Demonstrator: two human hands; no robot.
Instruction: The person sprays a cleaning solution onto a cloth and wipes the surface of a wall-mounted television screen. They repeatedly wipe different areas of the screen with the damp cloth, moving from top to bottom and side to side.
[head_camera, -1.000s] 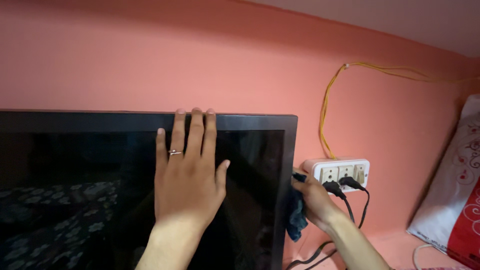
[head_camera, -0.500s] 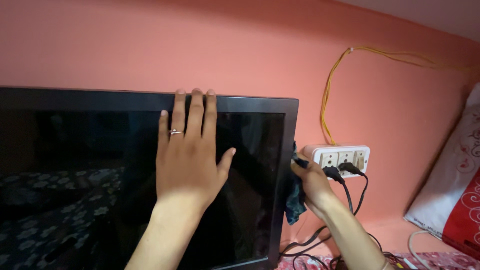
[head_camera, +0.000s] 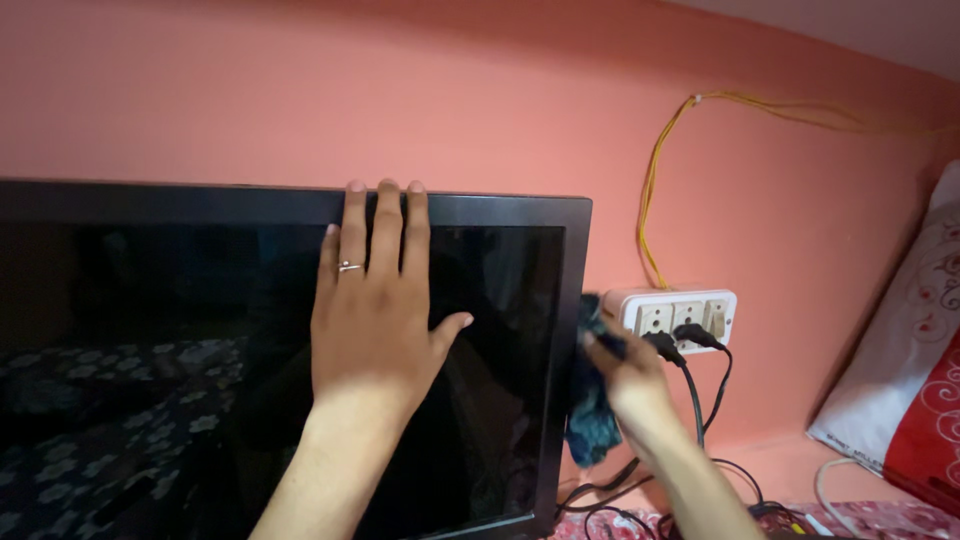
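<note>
Against a salmon-pink wall (head_camera: 500, 90), the left hand (head_camera: 375, 310) stays flat, fingers apart, on a black flat-panel television (head_camera: 150, 300) while the right hand (head_camera: 630, 385), its grip clamped on a dark blue cloth (head_camera: 590, 420), has slid slightly down the set's right edge.

**Gloss, cloth and plastic**

The television screen (head_camera: 150, 330) looks like glossy black glass and mirrors a flowered fabric at 7 o'clock; its frame (head_camera: 480, 210) is smooth dark plastic with a duller sheen. The rag (head_camera: 590, 420) at 4 o'clock is soft, crumpled blue cloth. The socket box (head_camera: 675, 312) is shiny white plastic; the wall (head_camera: 500, 90) is matt pink paint.
</note>
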